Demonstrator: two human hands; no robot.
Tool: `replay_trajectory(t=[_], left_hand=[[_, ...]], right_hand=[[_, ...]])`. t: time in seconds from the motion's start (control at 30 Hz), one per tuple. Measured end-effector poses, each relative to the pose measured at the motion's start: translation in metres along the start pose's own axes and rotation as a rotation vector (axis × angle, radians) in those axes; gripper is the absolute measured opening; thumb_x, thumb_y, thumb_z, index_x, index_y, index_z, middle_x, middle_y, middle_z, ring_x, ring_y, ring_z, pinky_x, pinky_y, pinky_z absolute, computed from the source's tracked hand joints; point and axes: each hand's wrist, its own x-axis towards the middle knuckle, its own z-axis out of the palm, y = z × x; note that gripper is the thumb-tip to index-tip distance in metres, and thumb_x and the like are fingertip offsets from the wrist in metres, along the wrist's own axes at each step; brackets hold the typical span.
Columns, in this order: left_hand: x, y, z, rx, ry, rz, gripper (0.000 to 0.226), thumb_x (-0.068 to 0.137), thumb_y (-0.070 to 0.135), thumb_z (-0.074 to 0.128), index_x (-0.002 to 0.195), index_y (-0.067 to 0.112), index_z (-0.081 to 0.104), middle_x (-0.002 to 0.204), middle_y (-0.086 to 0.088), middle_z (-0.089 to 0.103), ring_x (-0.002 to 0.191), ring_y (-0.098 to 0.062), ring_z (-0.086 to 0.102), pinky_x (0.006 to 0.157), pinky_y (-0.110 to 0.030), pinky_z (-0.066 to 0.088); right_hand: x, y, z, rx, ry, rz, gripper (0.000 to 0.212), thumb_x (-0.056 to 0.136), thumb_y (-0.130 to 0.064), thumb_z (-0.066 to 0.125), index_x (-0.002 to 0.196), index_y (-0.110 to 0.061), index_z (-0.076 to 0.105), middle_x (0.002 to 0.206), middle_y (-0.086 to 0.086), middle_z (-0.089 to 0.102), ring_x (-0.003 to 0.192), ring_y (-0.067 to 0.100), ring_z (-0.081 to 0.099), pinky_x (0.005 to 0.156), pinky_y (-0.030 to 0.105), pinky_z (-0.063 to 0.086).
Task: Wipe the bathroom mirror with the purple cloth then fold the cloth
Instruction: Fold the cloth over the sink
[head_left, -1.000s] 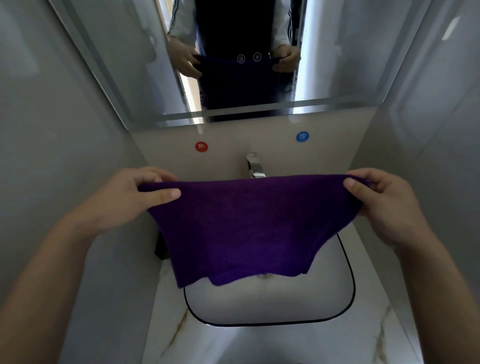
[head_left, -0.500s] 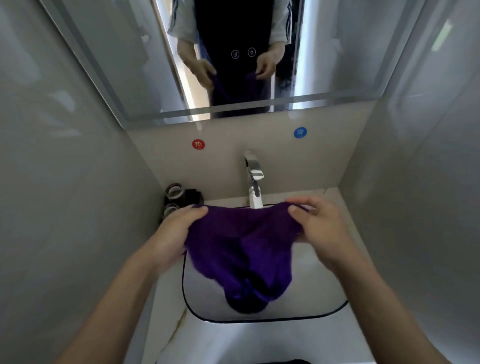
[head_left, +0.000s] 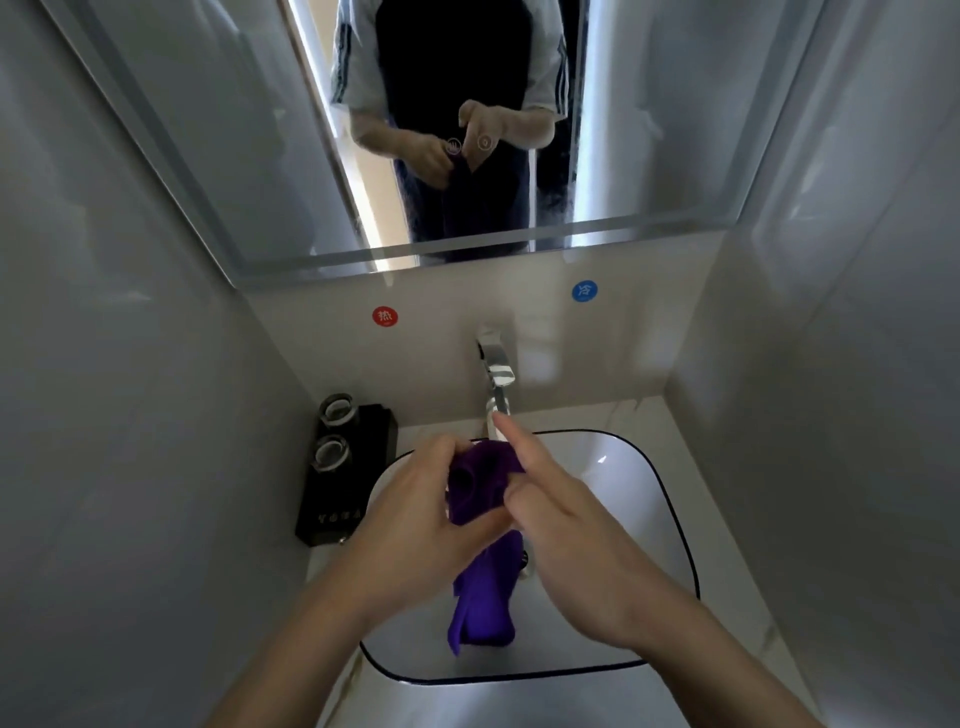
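- Grey side walls (head_left: 130, 415) close in on the left and right, leaving one narrow lane over the basin (head_left: 623, 467).
- The faucet (head_left: 496, 371) juts out from the far wall over the basin's far rim, just beyond the hands.
- A black holder (head_left: 358, 462) with two glasses (head_left: 336, 408) fills the far-left corner of the desk (head_left: 748, 623).
- The right half of the basin lies open, with a bare strip of desk to its right.
- Open air runs above the faucet up to the mirror (head_left: 234, 156).
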Motion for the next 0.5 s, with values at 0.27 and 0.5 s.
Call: replay_trajectory(t=[0.27,0.5], left_hand=[[-0.007,-0.011,-0.007,-0.082,0.162,0.008,0.034,0.086,-0.005,0.059,0.094,0.023,0.076,0.087,0.014,0.069,0.086,-0.011,0.067,0.067,-0.019,0.054],[-0.01,-0.008,-0.027,-0.407,0.186,-0.019,0.055,0.086,-0.019,0.049,0.079,0.028,0.078,0.077,0.0,0.075,0.071,-0.014,0.069,0.065,-0.023,0.054]], right_hand=[[0.002,0.019,-0.005,0.236,0.031,-0.006,0.042,0.099,-0.015,0.052,0.14,-0.023,0.051,0.107,0.005,0.077,0.101,0.018,0.073,0.096,0.03,0.051],[0.04,0.055,-0.035,0.018,0.074,0.099,0.056,0.086,0.002,0.07,0.125,-0.037,0.062,0.116,-0.006,0.07,0.11,0.007,0.065,0.095,0.03,0.052]])
